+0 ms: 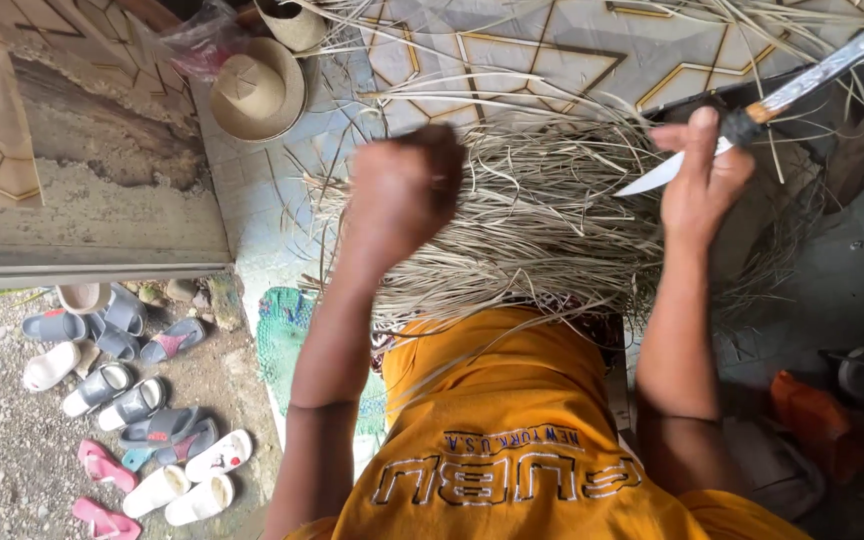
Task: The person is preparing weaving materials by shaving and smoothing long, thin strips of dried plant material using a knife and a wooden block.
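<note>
A large heap of dry pale straw-like strips lies across the tiled floor in front of me. My left hand is closed in a fist, gripping a bunch of those strips near the heap's left side. My right hand grips a knife by its handle, with the pale blade pointing left over the heap and a long metallic end sticking up to the right. I wear an orange shirt.
Two woven straw hats lie at the top left on the patterned tiles. Many sandals and slippers are scattered on gravel below the step at left. A green net lies by my left arm. Dark objects sit at right.
</note>
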